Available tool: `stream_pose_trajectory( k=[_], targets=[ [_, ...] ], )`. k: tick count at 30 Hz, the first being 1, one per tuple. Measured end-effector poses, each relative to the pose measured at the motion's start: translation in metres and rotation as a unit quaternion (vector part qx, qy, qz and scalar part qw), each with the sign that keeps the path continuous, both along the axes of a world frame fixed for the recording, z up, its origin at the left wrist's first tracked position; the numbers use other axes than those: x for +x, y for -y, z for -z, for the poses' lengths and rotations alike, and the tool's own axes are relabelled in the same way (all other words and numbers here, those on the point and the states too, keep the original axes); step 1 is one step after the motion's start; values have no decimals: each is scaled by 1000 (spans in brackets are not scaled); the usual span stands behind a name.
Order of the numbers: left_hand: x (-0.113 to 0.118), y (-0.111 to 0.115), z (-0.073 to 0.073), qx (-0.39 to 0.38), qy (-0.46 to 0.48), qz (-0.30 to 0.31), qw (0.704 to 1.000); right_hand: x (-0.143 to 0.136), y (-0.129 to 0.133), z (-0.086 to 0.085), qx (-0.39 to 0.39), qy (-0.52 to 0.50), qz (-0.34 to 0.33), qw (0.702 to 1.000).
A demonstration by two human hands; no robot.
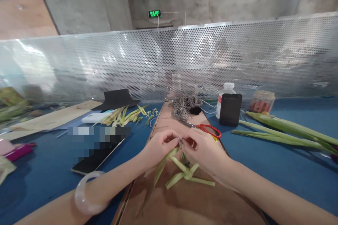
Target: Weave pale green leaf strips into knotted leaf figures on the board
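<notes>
My left hand (160, 147), with a pale bangle (88, 193) on its wrist, is closed in a pinch at the centre. Its fingertips meet those of my right hand (202, 147), also pinched. Between them is a small thin piece too small to make out. A long green leaf strip (160, 171) hangs below my left hand. Just under my right hand, a woven or knotted piece of pale green leaf strips (188, 174) lies on the brown board (195, 204). Red-handled scissors (211, 128) lie behind my right hand.
Grey wire coils (185, 105) lie at the board's far end. Right of them stand a white bottle (227, 88) and a black upright device (230, 110), with long green leaves (285, 126) beyond. Leaf scraps (124, 116), a dark phone-like slab (97, 160) and papers lie left.
</notes>
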State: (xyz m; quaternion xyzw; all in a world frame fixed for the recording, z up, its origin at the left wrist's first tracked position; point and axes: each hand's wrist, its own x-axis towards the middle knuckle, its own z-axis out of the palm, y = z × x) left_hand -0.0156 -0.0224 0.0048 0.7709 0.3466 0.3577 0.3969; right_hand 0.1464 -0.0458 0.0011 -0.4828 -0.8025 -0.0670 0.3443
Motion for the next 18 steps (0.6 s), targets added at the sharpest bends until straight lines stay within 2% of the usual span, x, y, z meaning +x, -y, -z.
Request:
stream_pose_trajectory(
  k=[7,12,15,18],
  targets=[
    [2,-4,3,-37,3,18,999,3,-3,4,150,153,-50,975],
    [4,-5,5,-58,10,24,998,7,-5,2,176,256,-86,947],
    [3,-4,3,-61,2,18,998,5,-5,2,151,227,-91,958],
    [2,-3,1,-50,-6,12,999,3,-5,2,77,108,-63,989]
  ],
)
